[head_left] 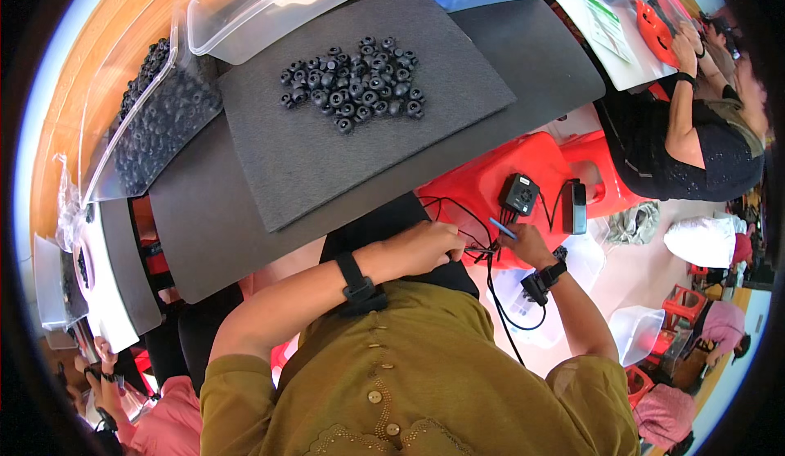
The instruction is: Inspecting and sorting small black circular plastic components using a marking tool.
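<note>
My left hand [429, 247] is closed over my lap, its fingers curled. Whatever it may hold is hidden. Close by on the right, my right hand [529, 245] is closed around a slim blue stick-like tool [501, 229], whose tip points up and left. Black cables [489, 251] run between the two hands and hang down beside my lap. Beyond them, a pile of round black beads with holes [356, 84] lies loose on a dark grey mat [327, 174]. Both hands are below the table edge, away from the beads.
A clear bin [168, 121] of black beads stands left of the mat, with a translucent tub [270, 14] behind. A red stool [482, 179] at right carries a black box [519, 194] and a dark power-bank-like device [575, 206]. Other people sit on both sides.
</note>
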`<state>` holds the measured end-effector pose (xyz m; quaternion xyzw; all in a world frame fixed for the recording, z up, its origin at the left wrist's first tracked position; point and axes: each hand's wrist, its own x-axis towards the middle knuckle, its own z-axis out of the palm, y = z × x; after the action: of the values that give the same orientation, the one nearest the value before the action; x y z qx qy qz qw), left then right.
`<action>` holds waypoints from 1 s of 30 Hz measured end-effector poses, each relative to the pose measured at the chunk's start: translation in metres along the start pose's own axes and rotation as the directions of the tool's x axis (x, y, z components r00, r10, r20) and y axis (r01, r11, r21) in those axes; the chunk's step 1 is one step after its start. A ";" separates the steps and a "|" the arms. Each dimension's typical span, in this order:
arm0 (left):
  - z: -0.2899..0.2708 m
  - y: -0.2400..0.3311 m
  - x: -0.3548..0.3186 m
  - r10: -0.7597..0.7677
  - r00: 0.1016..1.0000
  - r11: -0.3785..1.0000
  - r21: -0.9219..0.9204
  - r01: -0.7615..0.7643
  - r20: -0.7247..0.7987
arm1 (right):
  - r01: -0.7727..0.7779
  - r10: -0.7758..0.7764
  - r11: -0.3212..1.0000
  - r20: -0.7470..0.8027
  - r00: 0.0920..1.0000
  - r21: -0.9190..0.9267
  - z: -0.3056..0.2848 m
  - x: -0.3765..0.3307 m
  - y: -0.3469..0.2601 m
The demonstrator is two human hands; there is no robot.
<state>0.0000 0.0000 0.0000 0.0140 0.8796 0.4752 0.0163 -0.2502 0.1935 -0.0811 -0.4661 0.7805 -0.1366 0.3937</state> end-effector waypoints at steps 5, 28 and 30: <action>-0.015 0.002 0.007 -0.138 0.989 0.943 -0.314 0.112 -0.061 | 0.039 -0.022 0.995 -0.173 0.985 0.095 0.008 0.002 -0.005; -0.015 -0.014 0.023 -0.398 0.885 0.674 -0.731 0.103 -0.242 | 0.015 -0.054 0.988 -0.252 0.966 -0.156 -0.017 0.020 -0.036; -0.019 -0.009 0.020 -0.371 0.910 0.685 -0.716 0.132 -0.186 | 0.011 -0.045 0.991 -0.255 0.966 -0.134 -0.019 0.024 -0.029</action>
<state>-0.0207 -0.0196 0.0028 -0.1920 0.6230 0.7563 -0.0550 -0.2528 0.1548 -0.0633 -0.4802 0.8256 -0.1495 0.2557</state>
